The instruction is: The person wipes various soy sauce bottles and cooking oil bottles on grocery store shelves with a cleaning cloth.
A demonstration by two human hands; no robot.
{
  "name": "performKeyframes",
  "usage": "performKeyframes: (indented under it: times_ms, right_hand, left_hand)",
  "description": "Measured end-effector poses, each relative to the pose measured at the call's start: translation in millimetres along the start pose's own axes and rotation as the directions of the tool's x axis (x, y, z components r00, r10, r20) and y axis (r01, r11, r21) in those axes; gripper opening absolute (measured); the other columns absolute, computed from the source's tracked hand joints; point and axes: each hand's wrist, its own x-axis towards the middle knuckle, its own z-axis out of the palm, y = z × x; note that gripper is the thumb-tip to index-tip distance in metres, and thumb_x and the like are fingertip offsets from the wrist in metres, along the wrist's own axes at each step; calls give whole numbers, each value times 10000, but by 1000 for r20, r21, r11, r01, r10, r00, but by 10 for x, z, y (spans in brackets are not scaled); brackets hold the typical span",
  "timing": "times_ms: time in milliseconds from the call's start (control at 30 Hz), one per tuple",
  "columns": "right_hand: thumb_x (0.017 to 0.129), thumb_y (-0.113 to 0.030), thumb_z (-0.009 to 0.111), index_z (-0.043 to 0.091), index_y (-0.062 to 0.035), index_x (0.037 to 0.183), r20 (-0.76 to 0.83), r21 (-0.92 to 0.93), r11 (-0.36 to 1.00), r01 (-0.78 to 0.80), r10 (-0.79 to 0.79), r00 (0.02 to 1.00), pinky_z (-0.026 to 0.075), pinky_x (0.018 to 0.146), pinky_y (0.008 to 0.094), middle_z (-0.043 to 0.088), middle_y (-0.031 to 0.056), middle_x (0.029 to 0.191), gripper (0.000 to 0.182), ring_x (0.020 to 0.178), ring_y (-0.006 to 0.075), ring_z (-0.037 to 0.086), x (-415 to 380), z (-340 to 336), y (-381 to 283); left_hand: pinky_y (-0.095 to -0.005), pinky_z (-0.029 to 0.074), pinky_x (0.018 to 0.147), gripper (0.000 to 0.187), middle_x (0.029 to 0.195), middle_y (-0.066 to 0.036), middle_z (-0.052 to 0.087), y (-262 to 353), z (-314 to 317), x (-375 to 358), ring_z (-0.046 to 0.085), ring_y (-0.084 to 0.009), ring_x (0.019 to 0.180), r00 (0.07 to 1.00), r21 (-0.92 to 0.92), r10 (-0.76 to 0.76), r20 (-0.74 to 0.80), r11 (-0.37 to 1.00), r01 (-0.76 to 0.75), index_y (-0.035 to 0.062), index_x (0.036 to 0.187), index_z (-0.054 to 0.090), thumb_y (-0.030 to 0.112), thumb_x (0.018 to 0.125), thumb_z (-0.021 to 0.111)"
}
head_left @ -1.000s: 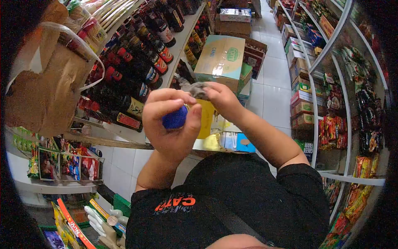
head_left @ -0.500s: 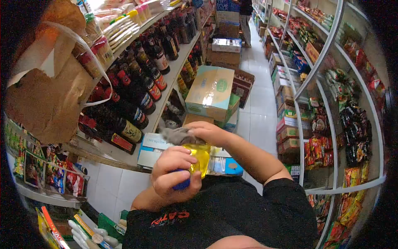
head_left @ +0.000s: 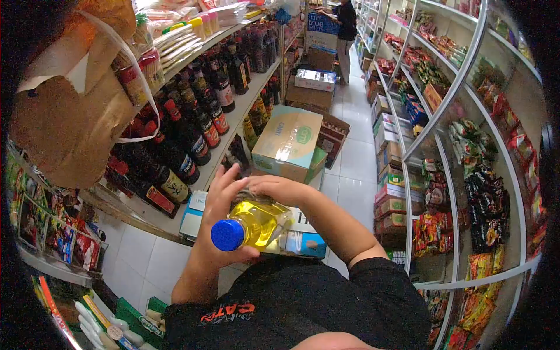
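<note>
A clear bottle of yellow oil (head_left: 259,221) with a blue cap lies tilted in front of my chest, its cap towards me. My left hand (head_left: 211,224) supports it from the left, thumb beneath the neck and fingers stretched up along the far side. Against the far side of the bottle, my right hand (head_left: 277,189) presses a grey cloth (head_left: 248,195), mostly hidden behind the fingers and the bottle.
Dark sauce bottles (head_left: 192,137) line the left shelf. A cardboard carton (head_left: 289,140) sits beyond my hands, beside the tiled aisle (head_left: 356,128). Packaged snacks fill the right shelves (head_left: 434,233). A person (head_left: 345,29) stands at the far end. Brown paper (head_left: 70,122) hangs at left.
The bottle has turned so its blue cap faces up towards me. My left hand has opened its grip around it, and my right hand with the cloth has moved slightly left and down.
</note>
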Motion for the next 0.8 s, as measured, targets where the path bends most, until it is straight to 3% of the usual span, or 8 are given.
performKeyframes:
  times_ms: [33,200,267,400,533,567,667,800]
  right_hand:
    - [885,-241,419,508,33,1141,21,98,994,57,-59,998,252,1019,317,450,148,1243,385,1201,229,373,30,-19,118]
    - [886,-225,448,488,43,1154,109,201,951,233,-258,960,206,1031,348,335,177,1312,380,1232,279,300,107,44,48]
    - [868,-218,500,542,0,1071,103,-29,891,452,-447,888,246,992,342,440,175,1173,302,1148,265,367,140,114,-74]
    - [775,-208,620,580,-32,974,-91,-643,618,453,-649,755,328,912,346,483,159,1049,269,1059,277,431,63,215,-373]
    - [712,-170,655,584,-65,997,-381,-545,675,498,-728,570,386,893,392,494,166,1064,312,1043,315,478,-82,242,-598]
    - [703,-163,654,580,-66,1004,-264,-488,632,601,-764,589,378,904,405,495,167,1076,324,1059,317,473,-110,223,-680]
    - [647,-159,679,572,-94,1018,119,-388,476,789,-823,555,330,953,466,509,165,1114,392,1124,332,448,-189,241,-973]
    - [631,-160,704,595,-117,974,193,-443,464,767,-786,587,394,899,434,551,132,1024,362,1042,342,502,-73,358,-1005]
  left_hand:
    - [-499,136,1032,970,1393,-229,218,60,19,-2,155,-433,1289,991,-193,-132,19,972,133,79,1240,440,604,484,746]
    - [-486,181,1019,907,1360,-224,255,302,-24,45,211,-423,1266,986,-12,-100,131,995,103,114,1219,481,577,488,756]
    - [-474,216,1006,878,1333,-219,294,303,-6,41,268,-404,1240,991,50,-78,111,996,72,105,1196,502,572,496,752]
    - [-434,281,967,815,1247,-203,390,191,55,-19,389,-358,1145,994,16,-111,-4,994,111,69,1140,539,615,551,680]
    - [-408,316,945,830,1212,-207,421,177,122,-6,422,-338,1116,988,-85,-104,-115,992,94,35,1130,537,643,576,649]
    - [-400,331,938,915,1191,-200,436,99,125,-20,445,-331,1094,989,37,17,-144,999,-11,17,1208,461,650,576,655]
    - [-406,355,912,946,1133,-164,463,-110,351,-85,473,-311,1058,933,-160,-54,-356,987,-4,17,1198,403,649,550,680]
    - [-387,389,869,893,1070,-110,463,-161,416,-9,485,-248,1021,841,-172,-98,-532,985,6,32,1114,366,623,537,708]
